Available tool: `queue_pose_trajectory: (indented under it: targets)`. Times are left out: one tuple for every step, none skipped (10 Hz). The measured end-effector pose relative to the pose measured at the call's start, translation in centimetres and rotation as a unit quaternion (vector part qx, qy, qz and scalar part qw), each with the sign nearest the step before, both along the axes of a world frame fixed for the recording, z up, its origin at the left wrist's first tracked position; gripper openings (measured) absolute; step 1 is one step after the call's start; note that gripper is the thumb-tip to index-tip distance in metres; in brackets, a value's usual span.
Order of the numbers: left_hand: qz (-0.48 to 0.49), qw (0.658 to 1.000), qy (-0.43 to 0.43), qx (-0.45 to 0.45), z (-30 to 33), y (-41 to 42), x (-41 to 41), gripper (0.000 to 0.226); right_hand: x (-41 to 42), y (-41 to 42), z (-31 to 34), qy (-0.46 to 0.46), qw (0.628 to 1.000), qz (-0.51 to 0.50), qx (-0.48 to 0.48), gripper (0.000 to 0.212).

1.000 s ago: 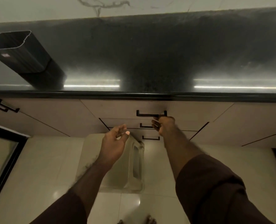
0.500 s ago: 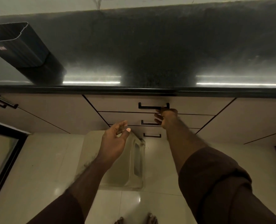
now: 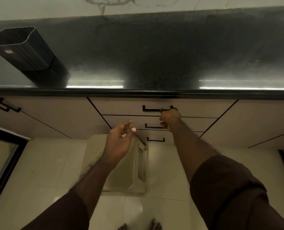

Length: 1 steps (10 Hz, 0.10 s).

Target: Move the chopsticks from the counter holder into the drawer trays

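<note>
Right hand [image 3: 170,117] is up at the top drawer [image 3: 121,106], with its fingers curled around the right end of the black handle [image 3: 150,109]. It is closed on that handle. Top drawer is shut, flat with the ones under it, so the trays inside cannot be seen.

Left hand [image 3: 119,141] floats in the air in front of the drawers, lower down and to the left of the right hand. Its fingers are loose and a bit bent, with the thumb sticking out, and it holds nothing and touches nothing.

Up on the dark shiny surface [image 3: 154,55], far to the left, stands the tall black holder [image 3: 24,48]. It has ribbed sides and a small label. Its open top faces the camera, but it is too dark inside to tell if any chopsticks are in there.

Two more drawers sit under the top one, the middle drawer [image 3: 126,122] and the bottom drawer [image 3: 174,138], each with its own little black handle.

Down on the pale tiled floor [image 3: 38,171], a see-through plastic container [image 3: 131,170] sits just in front of the drawers, under the left arm. Both arms wear dark brown sleeves [image 3: 229,188]. Bare toes [image 3: 155,225] peek in at the bottom edge.
</note>
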State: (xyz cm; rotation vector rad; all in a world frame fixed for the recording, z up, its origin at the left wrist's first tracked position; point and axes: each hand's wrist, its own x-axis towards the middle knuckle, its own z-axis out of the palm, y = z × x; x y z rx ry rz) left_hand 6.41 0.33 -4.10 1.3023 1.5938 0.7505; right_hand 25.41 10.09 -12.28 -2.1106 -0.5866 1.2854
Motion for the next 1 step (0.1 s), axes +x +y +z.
queue_pose_trajectory:
  targets:
    - [-0.005,1.000,-0.013,0.009,0.75,0.04,0.10,0.039,-0.57,-0.83,1.32,-0.066,0.995,0.067,0.031,0.030]
